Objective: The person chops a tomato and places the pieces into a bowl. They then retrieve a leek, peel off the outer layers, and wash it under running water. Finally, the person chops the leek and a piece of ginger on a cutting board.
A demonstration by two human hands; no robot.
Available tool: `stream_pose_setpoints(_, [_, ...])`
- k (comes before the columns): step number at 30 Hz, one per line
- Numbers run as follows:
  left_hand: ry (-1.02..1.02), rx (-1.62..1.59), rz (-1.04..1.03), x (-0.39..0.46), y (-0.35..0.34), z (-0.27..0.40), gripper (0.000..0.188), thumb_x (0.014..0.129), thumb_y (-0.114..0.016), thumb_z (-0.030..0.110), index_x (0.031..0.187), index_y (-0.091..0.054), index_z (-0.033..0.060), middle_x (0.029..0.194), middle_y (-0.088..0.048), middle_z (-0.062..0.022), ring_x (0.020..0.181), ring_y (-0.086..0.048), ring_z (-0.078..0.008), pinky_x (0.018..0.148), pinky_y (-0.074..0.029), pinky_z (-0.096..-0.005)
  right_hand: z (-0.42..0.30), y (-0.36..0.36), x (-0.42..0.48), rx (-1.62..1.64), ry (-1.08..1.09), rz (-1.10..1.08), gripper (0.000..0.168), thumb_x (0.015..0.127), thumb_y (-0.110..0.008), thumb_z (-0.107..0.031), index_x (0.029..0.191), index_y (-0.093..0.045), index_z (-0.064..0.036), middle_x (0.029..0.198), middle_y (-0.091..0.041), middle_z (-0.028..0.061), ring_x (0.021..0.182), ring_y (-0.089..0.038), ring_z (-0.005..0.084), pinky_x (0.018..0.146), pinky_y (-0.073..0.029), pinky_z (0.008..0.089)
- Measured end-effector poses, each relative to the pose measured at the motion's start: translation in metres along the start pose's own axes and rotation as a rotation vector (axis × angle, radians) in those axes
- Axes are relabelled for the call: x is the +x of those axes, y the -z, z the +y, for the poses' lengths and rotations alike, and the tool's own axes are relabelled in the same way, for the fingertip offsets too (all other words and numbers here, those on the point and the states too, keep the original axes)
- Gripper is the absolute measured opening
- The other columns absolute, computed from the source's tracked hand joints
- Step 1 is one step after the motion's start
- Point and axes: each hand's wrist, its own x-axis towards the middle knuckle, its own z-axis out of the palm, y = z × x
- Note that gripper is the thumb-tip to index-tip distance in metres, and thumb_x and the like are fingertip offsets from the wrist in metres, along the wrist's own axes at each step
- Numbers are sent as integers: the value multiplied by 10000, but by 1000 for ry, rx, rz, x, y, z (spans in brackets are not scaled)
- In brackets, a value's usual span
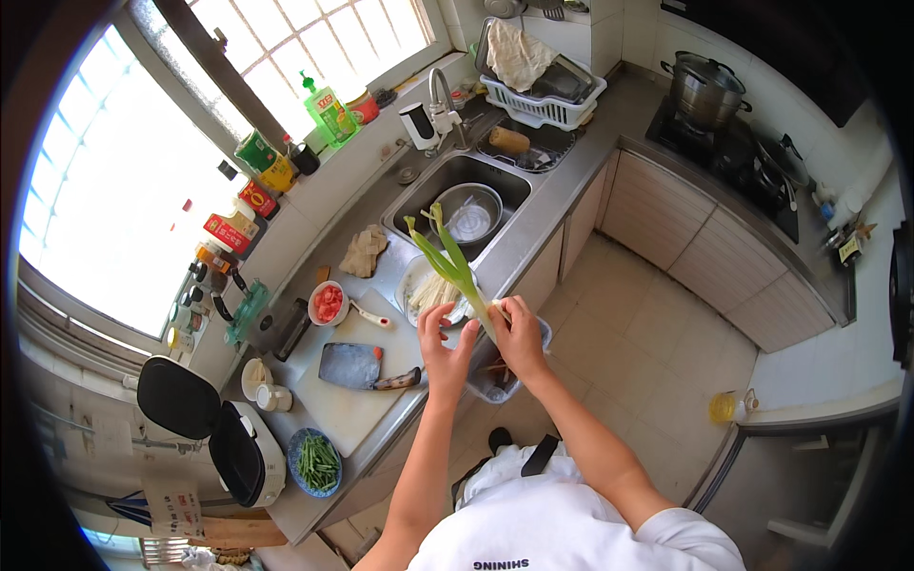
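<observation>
My right hand (520, 335) grips the lower part of a green onion stalk (450, 268), whose green leaves point up and away over the counter's front edge. Beside it my left hand (446, 350) is held up with fingers apart, nothing in it. Beyond the hands, a plate of enoki mushrooms (432, 296) is partly covered by the leaves. On the white cutting board (350, 421) lie a cleaver (351, 365) and a peeler with a white handle (371, 314). A white bowl of cut red pieces, perhaps tomato, (328, 303) stands at the board's far edge.
A lined bin (496, 385) is below the hands. The sink (510, 178) holds a metal bowl (468, 213). A blue plate of cut green vegetables (315, 462) and an open rice cooker (250, 453) stand at left. A steel pot (707, 89) sits on the stove at right.
</observation>
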Motion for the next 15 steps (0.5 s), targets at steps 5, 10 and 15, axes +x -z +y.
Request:
stream_pose_setpoints(5, [-64, 29, -31, 6, -8, 2, 296, 742, -751, 113, 964, -576, 26, 981, -508, -57, 830, -549, -155, 596, -461, -249, -13, -7, -13, 17, 115, -10, 78, 871, -551, -83, 876, -546, -6, 852, -556, 129, 744, -577, 306, 639, -450, 360])
stream_pose_setpoints(10, [20, -149, -26, 5, -8, -2, 265, 781, -721, 85, 1026, -639, 27, 990, -493, -79, 808, -538, -148, 611, -477, -233, -8, -4, -15, -36, 115, -40, 66, 858, -571, -108, 906, -551, -67, 866, -587, 100, 745, -601, 329, 605, -470, 397])
stream_pose_setpoints(15, [25, -224, -105, -2, 6, -23, 487, 781, -691, -27, 1240, -536, 26, 931, -479, -15, 835, -548, -102, 670, -516, -209, -3, -8, -17, -80, 105, -26, 108, 858, -571, -137, 921, -549, -52, 866, -606, 117, 745, -608, 337, 611, -471, 398])
